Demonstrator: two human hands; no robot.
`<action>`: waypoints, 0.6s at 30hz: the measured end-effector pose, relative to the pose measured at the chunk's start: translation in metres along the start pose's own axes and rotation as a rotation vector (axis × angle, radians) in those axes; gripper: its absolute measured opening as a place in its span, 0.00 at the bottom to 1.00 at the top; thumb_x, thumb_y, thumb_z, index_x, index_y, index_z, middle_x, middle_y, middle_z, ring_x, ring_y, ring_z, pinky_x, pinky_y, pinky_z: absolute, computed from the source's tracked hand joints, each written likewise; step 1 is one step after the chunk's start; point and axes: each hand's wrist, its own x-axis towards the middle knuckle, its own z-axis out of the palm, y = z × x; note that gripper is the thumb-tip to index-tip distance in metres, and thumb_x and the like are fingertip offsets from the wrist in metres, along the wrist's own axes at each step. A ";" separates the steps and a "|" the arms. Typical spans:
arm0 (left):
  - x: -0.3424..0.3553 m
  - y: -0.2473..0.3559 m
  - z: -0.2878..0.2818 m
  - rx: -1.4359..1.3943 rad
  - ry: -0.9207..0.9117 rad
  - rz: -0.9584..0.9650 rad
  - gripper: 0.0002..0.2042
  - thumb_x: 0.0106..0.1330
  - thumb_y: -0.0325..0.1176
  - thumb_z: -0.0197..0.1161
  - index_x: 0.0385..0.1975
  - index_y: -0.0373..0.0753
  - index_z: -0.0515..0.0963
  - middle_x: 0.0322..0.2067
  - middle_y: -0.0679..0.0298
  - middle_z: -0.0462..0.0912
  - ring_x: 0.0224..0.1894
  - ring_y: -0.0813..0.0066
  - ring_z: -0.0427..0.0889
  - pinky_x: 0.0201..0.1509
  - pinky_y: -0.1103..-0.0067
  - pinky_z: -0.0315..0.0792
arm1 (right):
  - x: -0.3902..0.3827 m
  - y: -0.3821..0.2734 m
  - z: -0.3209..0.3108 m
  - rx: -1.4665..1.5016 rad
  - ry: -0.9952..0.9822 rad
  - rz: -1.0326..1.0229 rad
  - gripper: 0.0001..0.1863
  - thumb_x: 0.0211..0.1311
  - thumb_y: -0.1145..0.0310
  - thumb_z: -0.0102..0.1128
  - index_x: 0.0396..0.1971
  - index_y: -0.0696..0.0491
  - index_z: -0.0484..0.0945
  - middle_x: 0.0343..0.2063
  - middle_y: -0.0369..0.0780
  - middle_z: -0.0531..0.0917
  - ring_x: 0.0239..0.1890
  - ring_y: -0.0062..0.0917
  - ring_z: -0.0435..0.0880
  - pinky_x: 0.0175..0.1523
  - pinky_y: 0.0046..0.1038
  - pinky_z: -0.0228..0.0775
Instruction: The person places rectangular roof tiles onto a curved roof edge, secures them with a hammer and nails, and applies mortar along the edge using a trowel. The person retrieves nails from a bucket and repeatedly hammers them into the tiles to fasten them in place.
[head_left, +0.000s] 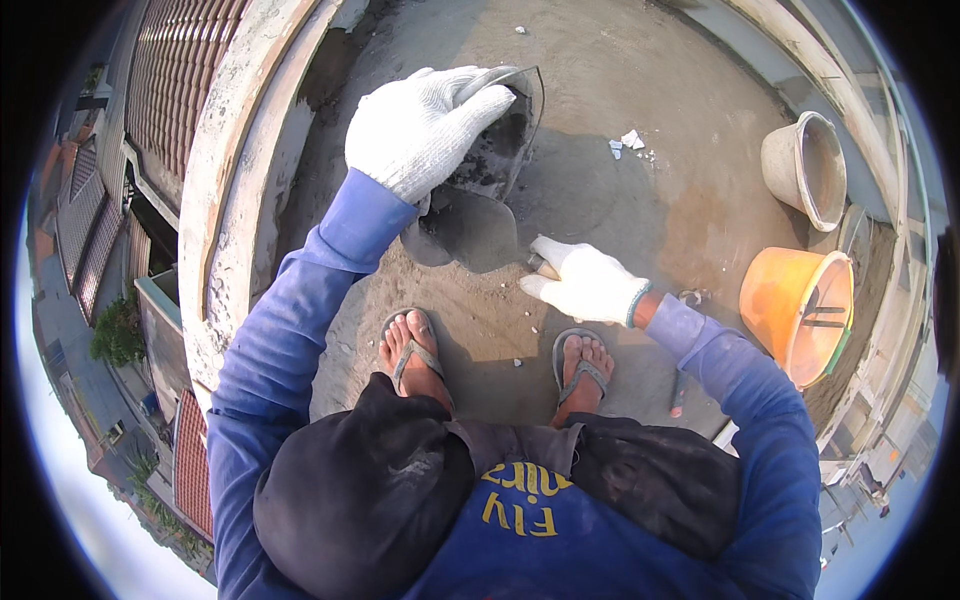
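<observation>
My left hand (425,130), in a white knitted glove, is closed on the rim of a tilted bucket (525,150). The bucket's inside is dark and crusted, and its thin wire handle arches over the rim. Lower and to the right, my right hand (590,282), also gloved in white, closes around the short handle of what looks like a trowel. A dark grey, rounded blade (480,235) lies by the bucket's mouth, between both hands. My fingers hide most of the handle, so its join to the blade cannot be made out.
An orange bucket (785,300) and a pale bucket (805,165) stand at the right by a low wall. White chips (630,142) lie on the dusty floor. A tool with a pinkish tip (677,408) lies partly under my right forearm. A rough ledge (235,170) runs along the left, with rooftops beyond.
</observation>
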 end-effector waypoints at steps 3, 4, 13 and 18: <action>0.008 -0.002 -0.005 -0.311 -0.083 -0.091 0.23 0.81 0.47 0.68 0.65 0.34 0.86 0.54 0.60 0.92 0.55 0.75 0.86 0.66 0.75 0.78 | 0.017 0.011 -0.053 -0.512 0.480 -0.076 0.20 0.74 0.54 0.62 0.48 0.57 0.79 0.35 0.52 0.90 0.40 0.54 0.91 0.47 0.52 0.83; 0.007 -0.004 -0.010 -0.352 -0.091 -0.124 0.24 0.81 0.47 0.69 0.65 0.34 0.86 0.55 0.60 0.92 0.56 0.74 0.86 0.66 0.75 0.77 | 0.017 0.009 -0.062 -0.550 0.584 -0.144 0.16 0.76 0.56 0.61 0.46 0.56 0.81 0.35 0.52 0.90 0.39 0.51 0.92 0.46 0.50 0.84; 0.010 -0.020 -0.015 -0.499 -0.113 -0.110 0.23 0.83 0.43 0.66 0.68 0.32 0.83 0.58 0.61 0.90 0.60 0.75 0.84 0.71 0.76 0.74 | 0.062 -0.022 -0.056 -0.624 0.624 -0.223 0.13 0.77 0.64 0.56 0.44 0.55 0.87 0.35 0.52 0.91 0.42 0.51 0.92 0.46 0.50 0.84; -0.014 -0.034 -0.030 -0.374 -0.005 -0.040 0.22 0.81 0.42 0.69 0.66 0.35 0.85 0.55 0.61 0.91 0.57 0.76 0.84 0.68 0.75 0.75 | 0.069 -0.029 -0.077 -0.593 0.313 -0.286 0.19 0.75 0.55 0.62 0.51 0.56 0.84 0.38 0.53 0.91 0.44 0.54 0.91 0.49 0.53 0.82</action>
